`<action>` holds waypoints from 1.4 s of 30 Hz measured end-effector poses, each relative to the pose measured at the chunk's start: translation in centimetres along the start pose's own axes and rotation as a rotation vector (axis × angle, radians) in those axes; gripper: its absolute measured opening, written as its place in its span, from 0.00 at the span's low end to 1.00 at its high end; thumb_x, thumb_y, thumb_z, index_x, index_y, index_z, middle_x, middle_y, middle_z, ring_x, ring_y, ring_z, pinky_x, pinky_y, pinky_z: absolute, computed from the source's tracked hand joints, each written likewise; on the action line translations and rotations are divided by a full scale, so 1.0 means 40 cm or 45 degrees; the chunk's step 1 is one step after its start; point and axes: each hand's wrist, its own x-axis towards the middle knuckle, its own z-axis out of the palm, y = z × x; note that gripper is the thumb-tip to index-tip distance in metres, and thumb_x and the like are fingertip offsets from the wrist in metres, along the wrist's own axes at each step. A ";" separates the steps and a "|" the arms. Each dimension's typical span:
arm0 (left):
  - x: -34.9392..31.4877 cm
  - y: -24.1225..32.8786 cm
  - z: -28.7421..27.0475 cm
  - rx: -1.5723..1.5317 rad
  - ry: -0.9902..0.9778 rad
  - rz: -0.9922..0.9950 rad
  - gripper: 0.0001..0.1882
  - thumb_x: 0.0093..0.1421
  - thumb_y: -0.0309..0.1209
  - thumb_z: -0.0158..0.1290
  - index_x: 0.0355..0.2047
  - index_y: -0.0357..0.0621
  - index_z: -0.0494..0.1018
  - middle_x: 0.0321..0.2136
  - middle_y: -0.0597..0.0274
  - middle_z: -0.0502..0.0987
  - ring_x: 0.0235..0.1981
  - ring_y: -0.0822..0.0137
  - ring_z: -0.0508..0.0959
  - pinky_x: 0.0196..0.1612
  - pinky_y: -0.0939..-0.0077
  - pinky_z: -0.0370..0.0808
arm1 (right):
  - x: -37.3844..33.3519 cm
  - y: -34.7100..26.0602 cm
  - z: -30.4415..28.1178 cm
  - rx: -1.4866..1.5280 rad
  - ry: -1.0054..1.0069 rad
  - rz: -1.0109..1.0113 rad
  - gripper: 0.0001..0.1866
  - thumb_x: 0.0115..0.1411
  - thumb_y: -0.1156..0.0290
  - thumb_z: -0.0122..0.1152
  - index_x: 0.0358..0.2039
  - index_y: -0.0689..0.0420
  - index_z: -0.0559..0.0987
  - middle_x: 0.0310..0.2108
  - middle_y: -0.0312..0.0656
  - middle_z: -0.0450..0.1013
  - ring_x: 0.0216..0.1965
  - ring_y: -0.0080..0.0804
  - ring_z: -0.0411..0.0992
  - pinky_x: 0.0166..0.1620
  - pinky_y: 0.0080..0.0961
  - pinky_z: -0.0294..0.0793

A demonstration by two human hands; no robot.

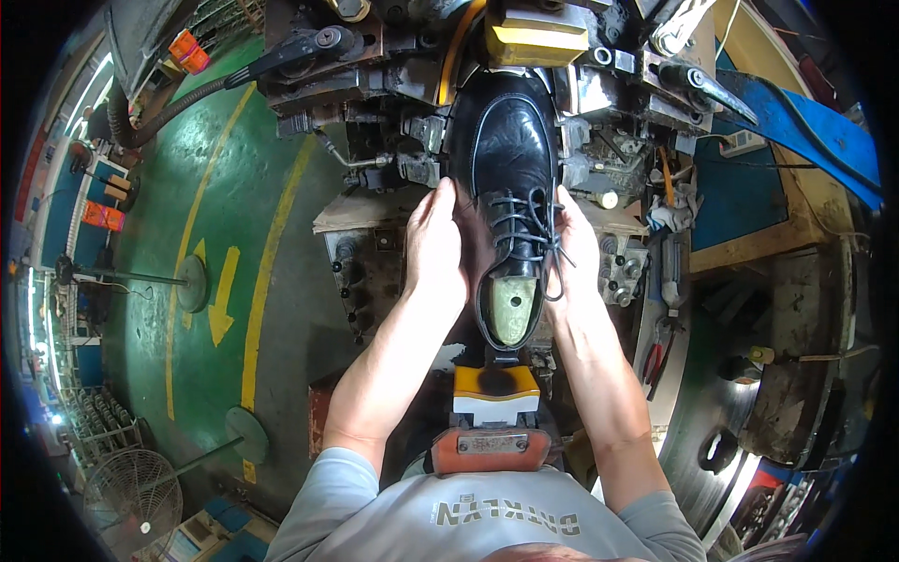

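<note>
A glossy black lace-up shoe (513, 159) lies toe away from me in the middle of the machine, its black laces tied in a bow. In its heel opening shows a pale green shoe last (512, 311) with a dark hole. My left hand (435, 248) lies along the shoe's left side, its fingers pointing toward the toe. On the other side my right hand (573, 248) holds the shoe beside the laces, its fingers partly hidden behind them. Together the two hands clasp the shoe from both sides.
Metal clamps (421, 131) flank the toe, with a yellow block (536, 42) above it. Behind the heel stands a yellow-topped support (496, 382) and an orange pad (492, 450). Pliers (658, 356) lie at right. A fan (136, 501) stands on the left.
</note>
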 end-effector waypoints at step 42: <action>0.075 -0.050 -0.244 0.892 -0.018 0.631 0.18 0.71 0.38 0.39 0.48 0.40 0.72 0.43 0.62 0.77 0.50 0.68 0.71 0.57 0.69 0.64 | 0.023 -0.051 -0.269 -1.324 0.495 -0.812 0.21 0.68 0.60 0.49 0.54 0.62 0.68 0.52 0.46 0.66 0.54 0.35 0.63 0.59 0.31 0.61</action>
